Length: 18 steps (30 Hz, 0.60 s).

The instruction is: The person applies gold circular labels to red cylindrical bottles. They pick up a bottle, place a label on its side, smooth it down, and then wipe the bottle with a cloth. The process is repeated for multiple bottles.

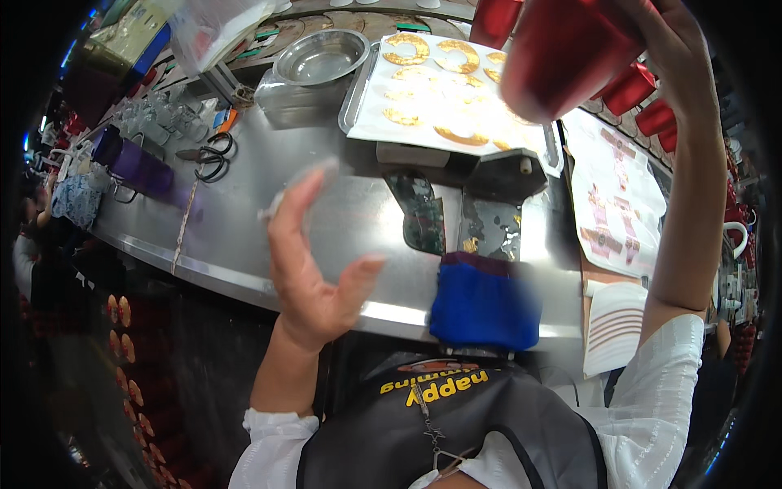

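Observation:
My right hand point(672, 49) is raised at the upper right, its fingers on a glossy red cup-like container point(568, 61), which is blurred and cut off by the picture's top. Over the steel worktop point(244, 183), my left hand point(311, 263) holds nothing, with thumb and fingers apart. Beyond it lies a metal tray lined with white paper point(366, 131), bearing several gold C-shaped pieces point(459, 56). In front of the tray are a dark block-like fixture point(507, 174) and dark plates with gold flecks point(492, 226). A blue cloth point(486, 302) hangs at the near edge.
Black-handled scissors point(214, 159), a purple bottle point(140, 165) and clear glassware point(165, 116) stand or lie at the left. A steel bowl point(322, 56) is behind. Printed transfer sheets point(617, 202) lie at the right, with more red containers point(629, 88) beyond. People are at the far left.

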Each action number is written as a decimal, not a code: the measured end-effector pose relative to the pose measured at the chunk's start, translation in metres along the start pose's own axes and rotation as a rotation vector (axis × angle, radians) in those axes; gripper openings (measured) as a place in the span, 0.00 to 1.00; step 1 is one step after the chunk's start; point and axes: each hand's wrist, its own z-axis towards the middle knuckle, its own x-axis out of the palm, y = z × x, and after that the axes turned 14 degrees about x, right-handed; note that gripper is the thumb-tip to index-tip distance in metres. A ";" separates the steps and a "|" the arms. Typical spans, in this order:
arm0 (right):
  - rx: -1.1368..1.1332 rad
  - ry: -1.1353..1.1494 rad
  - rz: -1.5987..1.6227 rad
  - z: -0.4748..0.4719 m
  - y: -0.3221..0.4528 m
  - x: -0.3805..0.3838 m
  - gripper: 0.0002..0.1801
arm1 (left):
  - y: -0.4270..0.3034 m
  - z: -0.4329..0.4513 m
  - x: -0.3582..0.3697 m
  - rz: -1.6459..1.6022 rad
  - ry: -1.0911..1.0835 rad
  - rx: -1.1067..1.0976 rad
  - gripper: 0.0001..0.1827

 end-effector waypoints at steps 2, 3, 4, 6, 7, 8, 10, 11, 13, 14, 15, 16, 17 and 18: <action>0.045 0.138 0.127 -0.029 0.029 0.033 0.15 | -0.006 0.022 0.012 0.017 0.062 0.082 0.57; 0.088 0.216 0.160 -0.043 0.041 0.051 0.17 | -0.010 0.028 0.017 0.042 0.072 0.159 0.61; 0.134 0.290 0.190 -0.056 0.049 0.067 0.20 | -0.013 0.032 0.021 0.045 0.086 0.199 0.66; -0.278 0.140 0.049 -0.084 0.061 0.111 0.20 | -0.023 0.025 0.023 0.121 -0.012 0.062 0.63; -0.178 0.155 0.181 -0.096 0.063 0.128 0.19 | -0.026 0.017 0.023 0.082 -0.104 0.037 0.62; -0.173 0.223 0.211 -0.102 0.058 0.133 0.18 | -0.024 0.009 0.022 0.241 -0.052 0.127 0.60; -0.157 0.313 0.220 -0.110 0.036 0.136 0.14 | -0.017 -0.013 0.017 0.363 -0.019 0.147 0.58; -0.186 0.356 0.200 -0.105 0.014 0.128 0.12 | -0.012 -0.025 0.016 0.322 -0.042 0.083 0.58; -0.019 0.212 -0.168 -0.081 -0.047 0.096 0.13 | -0.001 -0.046 0.014 0.275 -0.117 0.097 0.58; 0.267 0.235 -0.432 -0.067 -0.080 0.082 0.15 | 0.004 -0.053 0.013 0.246 -0.181 0.048 0.58; 0.349 0.272 -0.859 -0.069 -0.111 0.066 0.19 | 0.008 -0.059 0.012 0.228 -0.205 0.069 0.58; 0.350 0.251 -0.883 -0.075 -0.139 0.057 0.20 | 0.010 -0.063 0.010 0.236 -0.192 0.077 0.58; 0.484 0.237 -0.962 -0.082 -0.164 0.053 0.21 | 0.010 -0.066 0.008 0.239 -0.166 0.093 0.59; 0.420 0.229 -0.977 -0.087 -0.183 0.045 0.20 | 0.011 -0.068 0.008 0.242 -0.138 0.109 0.59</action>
